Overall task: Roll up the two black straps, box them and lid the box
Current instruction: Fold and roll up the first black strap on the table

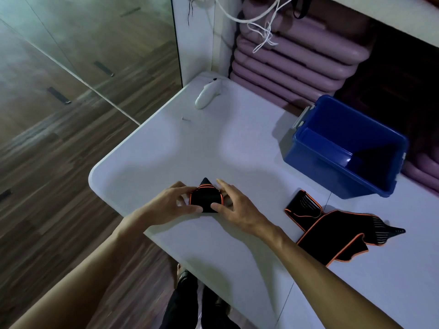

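fingers: rolled strap (pixel 206 201) is pinched between left hand (pixel 169 203) and right hand (pixel 234 205)
second strap (pixel 332 227): laid unrolled, right of the roll
box (pixel 344 148): open, beyond the roll

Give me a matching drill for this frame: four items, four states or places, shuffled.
Items:
1. rolled strap
2. flat strap
3. box
4. white handheld device

States or places:
A. open, blue, no lid on
B. at the table's far corner
C. between the left hand and right hand
D. unrolled on the table, right of the hands

Pairs: 1-C, 2-D, 3-A, 4-B
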### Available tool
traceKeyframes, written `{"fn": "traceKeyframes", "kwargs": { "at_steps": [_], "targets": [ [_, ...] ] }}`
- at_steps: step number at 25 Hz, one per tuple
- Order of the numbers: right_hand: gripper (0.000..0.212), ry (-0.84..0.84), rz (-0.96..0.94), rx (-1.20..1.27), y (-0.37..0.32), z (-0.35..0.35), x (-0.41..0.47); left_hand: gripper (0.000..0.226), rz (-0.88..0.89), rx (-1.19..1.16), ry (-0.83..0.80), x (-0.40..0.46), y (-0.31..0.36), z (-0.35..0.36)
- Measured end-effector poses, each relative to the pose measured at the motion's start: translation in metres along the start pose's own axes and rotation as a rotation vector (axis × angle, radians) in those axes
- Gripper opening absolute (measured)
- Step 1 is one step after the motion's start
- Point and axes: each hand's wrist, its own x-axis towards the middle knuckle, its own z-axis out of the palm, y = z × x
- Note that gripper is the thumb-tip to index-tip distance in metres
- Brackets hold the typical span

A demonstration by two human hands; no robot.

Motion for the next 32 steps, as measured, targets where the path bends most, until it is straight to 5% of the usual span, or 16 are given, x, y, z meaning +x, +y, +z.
{"fn": "traceKeyframes", "kwargs": {
  "at_steps": [9, 14, 18, 23, 32],
  "targets": [
    [0.067, 0.147, 0.064, -0.007, 0.004, -0.023, -0.027, 0.066, 0.34, 0.068, 0.02, 0.02, 0.028, 0.014],
    [0.058, 0.395, 0.092, -0.083, -0.011, -0.071, -0.043, 0.062, 0.587, 0.158, 0.034, 0.065, 0.085, -0.002],
    [0.071, 0.616, 0.104, -0.186, -0.029, -0.135, -0.055, 0.067, 0.75, 0.206, 0.069, 0.117, 0.158, -0.017],
    [0.059, 0.751, 0.132, -0.292, -0.018, -0.194, -0.056, 0.065, 0.818, 0.21, 0.048, 0.173, 0.215, -0.008],
    [0.06, 0.6, 0.204, -0.2, 0.052, -0.099, -0.04, 0.059, 0.741, 0.292, -0.037, 0.164, 0.11, 0.053]
  ]
}}
